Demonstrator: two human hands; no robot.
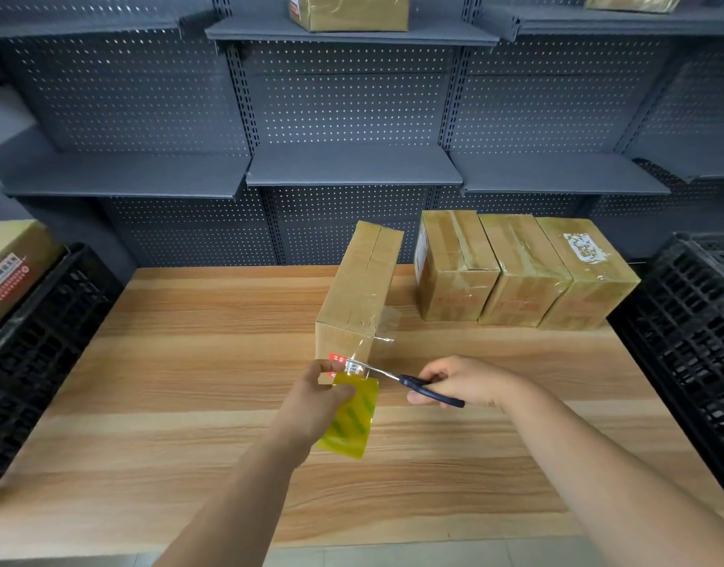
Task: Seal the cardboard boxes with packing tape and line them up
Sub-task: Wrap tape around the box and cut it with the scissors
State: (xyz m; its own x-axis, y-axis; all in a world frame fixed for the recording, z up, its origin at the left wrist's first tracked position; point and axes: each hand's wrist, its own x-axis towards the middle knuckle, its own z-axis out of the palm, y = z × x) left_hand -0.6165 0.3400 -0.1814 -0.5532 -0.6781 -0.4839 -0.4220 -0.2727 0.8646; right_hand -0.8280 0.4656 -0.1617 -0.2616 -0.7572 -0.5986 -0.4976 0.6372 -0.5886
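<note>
At the left edge, a black crate [45, 321] holds one more box [12, 263], which we judge unsealed.

Near the table [188, 362] centre, our left hand [315, 399] grips the tape roll [352, 423]. Its fingers are curled round the roll, and the thumb sits near the free strip [362, 354].

The strip runs from the roll up to the near end of the work box [360, 288]. This box stands just beyond the roll. Its long axis runs away from us, leaning slightly right, and a short end faces us. The flap seam lies on top, along that axis.

The scissors [417, 384] point left, with the blades at the strip. We cannot tell how far the blades are open. Our right hand [462, 382] grips the dark handles with curled fingers.

Step in hand, by our judgement: cutting the strip free of the roll.

Next move:
1. Close the blades squarely across the taut strip.
2. Press the loose end flat.
3. Slide the box right to join the row [524, 272] of three taped boxes, with axes parallel.
</note>
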